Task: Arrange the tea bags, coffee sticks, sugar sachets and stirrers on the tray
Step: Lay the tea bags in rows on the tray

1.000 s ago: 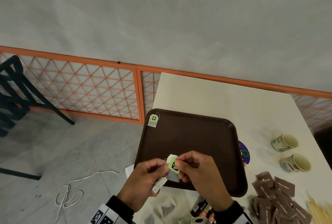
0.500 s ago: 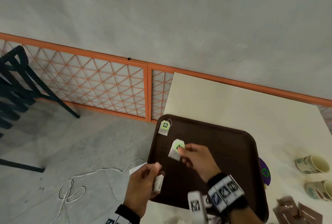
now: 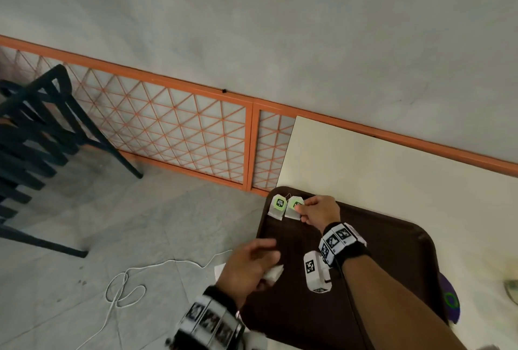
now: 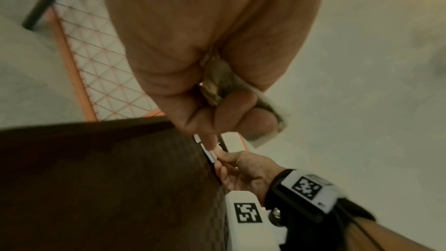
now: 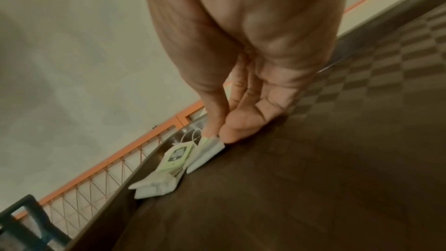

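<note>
A dark brown tray [image 3: 392,279] lies on the cream table. One tea bag [image 3: 278,206] with a green tag rests in the tray's far left corner. Beside it lies a second tea bag [image 3: 293,207], and my right hand [image 3: 302,209] pinches its green tag between thumb and forefinger. In the right wrist view both the lying tea bag [image 5: 166,171] and the pinched tea bag [image 5: 207,152] touch the tray [image 5: 313,178]. My left hand [image 3: 263,262] hovers over the tray's left edge and holds another tea bag [image 3: 274,273], seen curled inside the fingers as a tea bag [image 4: 224,83].
A wall with an orange lattice panel [image 3: 168,131] runs behind the table [image 3: 392,170]. Dark stacked chairs [image 3: 33,136] stand on the floor at left, and a white cable [image 3: 131,288] lies there. A purple disc [image 3: 450,302] and a cup rim [image 3: 511,286] sit right of the tray.
My right hand has carried the green-tagged tea bag from the tray's near edge to the far left corner, beside the first bag. The left hand kept its bag and stayed near the tray's left edge.
</note>
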